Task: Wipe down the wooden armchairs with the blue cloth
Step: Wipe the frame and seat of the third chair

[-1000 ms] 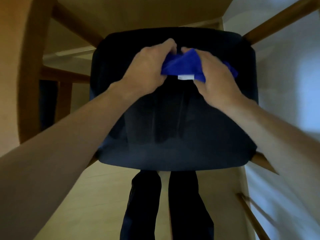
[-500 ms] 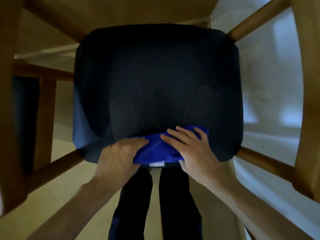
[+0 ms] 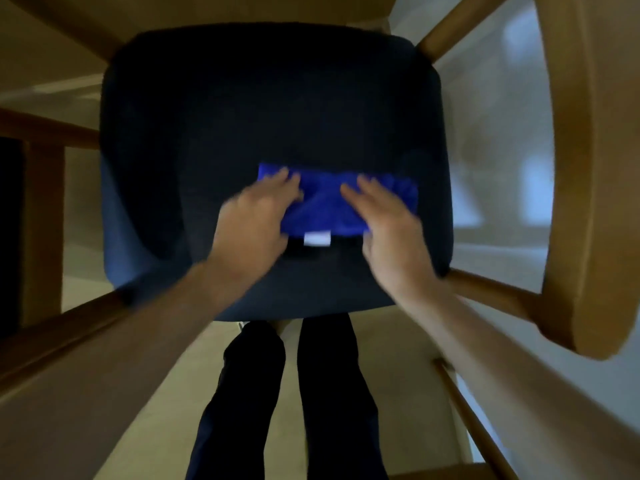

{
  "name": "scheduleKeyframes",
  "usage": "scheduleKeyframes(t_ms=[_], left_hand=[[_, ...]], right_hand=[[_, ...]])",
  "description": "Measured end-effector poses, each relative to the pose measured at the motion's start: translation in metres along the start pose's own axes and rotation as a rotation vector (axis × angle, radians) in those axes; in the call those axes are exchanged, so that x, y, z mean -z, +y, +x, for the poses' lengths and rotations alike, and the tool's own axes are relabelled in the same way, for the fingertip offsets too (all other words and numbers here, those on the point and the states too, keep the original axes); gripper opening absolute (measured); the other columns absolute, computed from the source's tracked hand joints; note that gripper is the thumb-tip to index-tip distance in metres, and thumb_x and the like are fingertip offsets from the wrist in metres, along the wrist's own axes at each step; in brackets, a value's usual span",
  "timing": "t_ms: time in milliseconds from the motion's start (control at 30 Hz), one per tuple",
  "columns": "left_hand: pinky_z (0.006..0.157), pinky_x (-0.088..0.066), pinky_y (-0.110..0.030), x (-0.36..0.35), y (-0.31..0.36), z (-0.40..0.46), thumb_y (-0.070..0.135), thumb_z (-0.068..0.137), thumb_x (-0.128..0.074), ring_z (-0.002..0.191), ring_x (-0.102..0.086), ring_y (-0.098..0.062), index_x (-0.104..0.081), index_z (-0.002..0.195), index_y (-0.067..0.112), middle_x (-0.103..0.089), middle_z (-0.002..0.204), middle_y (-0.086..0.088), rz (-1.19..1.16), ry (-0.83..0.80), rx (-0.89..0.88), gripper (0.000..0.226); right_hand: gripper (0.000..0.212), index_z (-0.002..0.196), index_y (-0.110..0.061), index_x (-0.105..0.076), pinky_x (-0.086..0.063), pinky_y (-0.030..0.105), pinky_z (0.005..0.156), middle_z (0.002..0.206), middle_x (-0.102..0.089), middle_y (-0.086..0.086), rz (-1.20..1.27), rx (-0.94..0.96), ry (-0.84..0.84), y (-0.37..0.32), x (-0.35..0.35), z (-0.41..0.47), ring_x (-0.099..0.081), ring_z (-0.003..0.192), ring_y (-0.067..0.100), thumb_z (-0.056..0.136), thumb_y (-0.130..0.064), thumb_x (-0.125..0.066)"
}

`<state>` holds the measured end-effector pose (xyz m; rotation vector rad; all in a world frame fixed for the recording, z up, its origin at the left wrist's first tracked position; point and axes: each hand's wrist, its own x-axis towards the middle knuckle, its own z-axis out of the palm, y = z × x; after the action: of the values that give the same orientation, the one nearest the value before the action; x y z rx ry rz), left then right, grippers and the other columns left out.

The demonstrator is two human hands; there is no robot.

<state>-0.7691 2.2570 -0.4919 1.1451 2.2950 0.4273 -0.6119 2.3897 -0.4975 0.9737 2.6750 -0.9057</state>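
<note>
Both hands press the cloth (image 3: 341, 206) flat on the dark seat (image 3: 277, 109): the left hand (image 3: 256, 220) lies on its left end, the right hand (image 3: 388, 230) on its right, fingers of both straight, gripping nothing. The cloth spans the gap between them, its white tag (image 3: 317, 239) just nearer the body. This looks like mid-wipe on the cushion. Next likely calls for moving out to the wooden arm (image 3: 568, 168) right of the right hand

Both hands (image 3: 256, 220) (image 3: 388, 230) flat on blue cloth (image 3: 329, 206)
</note>
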Motion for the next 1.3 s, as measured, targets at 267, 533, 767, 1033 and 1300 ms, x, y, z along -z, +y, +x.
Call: scheduleKeyframes(t_ms=[267,533,767,1033,1300], left_hand=[[0.093,-0.048,-0.040,0.022,0.021,-0.037,0.018,0.087,-0.058,0.115,-0.059,-0.027,-0.038,0.144,0.031,-0.057,0.131,0.000,0.198,-0.408,-0.074,0.062],[0.118,-0.022,-0.035,0.011,0.039,0.091,-0.011,0.085,-0.054,0.146,-0.023,-0.018,-0.036,0.148,0.016,-0.034,0.155,-0.001,0.115,-0.044,-0.122,0.071],[0.093,-0.051,-0.044,-0.008,0.042,-0.049,-0.021,0.045,-0.073,0.115,-0.062,-0.030,-0.071,0.114,0.006,-0.068,0.121,-0.008,0.088,-0.220,-0.255,0.074],[0.083,-0.056,-0.050,0.015,0.063,0.041,-0.015,0.065,-0.063,0.104,-0.065,-0.039,-0.064,0.120,0.005,-0.067,0.113,-0.021,0.073,-0.144,-0.217,0.059],[0.101,-0.047,-0.042,-0.012,0.082,0.047,-0.021,0.061,-0.063,0.127,-0.054,-0.027,-0.063,0.127,0.009,-0.061,0.132,-0.008,0.034,-0.105,-0.252,0.072]], right_hand=[[0.061,0.136,-0.019,-0.058,-0.020,0.025,0.120,0.144,-0.053,0.001,0.074,0.023,-0.185,-0.001,0.028,-0.030,-0.046,0.135,0.018,0.082,0.009,-0.056],[0.063,0.143,-0.014,-0.049,-0.021,0.034,0.120,0.153,-0.040,0.009,0.005,-0.072,0.092,0.029,0.040,0.073,-0.033,0.144,0.025,0.086,0.012,-0.048],[0.059,0.144,-0.022,-0.046,-0.004,0.016,0.117,0.155,-0.036,-0.002,0.081,-0.176,-0.145,-0.001,0.002,-0.073,-0.025,0.147,0.015,0.091,0.001,-0.056],[0.066,0.137,-0.016,-0.056,-0.029,0.039,0.119,0.146,-0.050,0.004,0.180,-0.232,0.174,0.029,0.047,0.000,-0.042,0.138,0.022,0.079,0.015,-0.058],[0.047,0.129,-0.013,-0.063,-0.028,0.037,0.119,0.142,-0.054,0.006,0.308,-0.497,0.431,0.029,0.005,-0.006,-0.040,0.140,0.022,0.085,0.006,-0.062]])
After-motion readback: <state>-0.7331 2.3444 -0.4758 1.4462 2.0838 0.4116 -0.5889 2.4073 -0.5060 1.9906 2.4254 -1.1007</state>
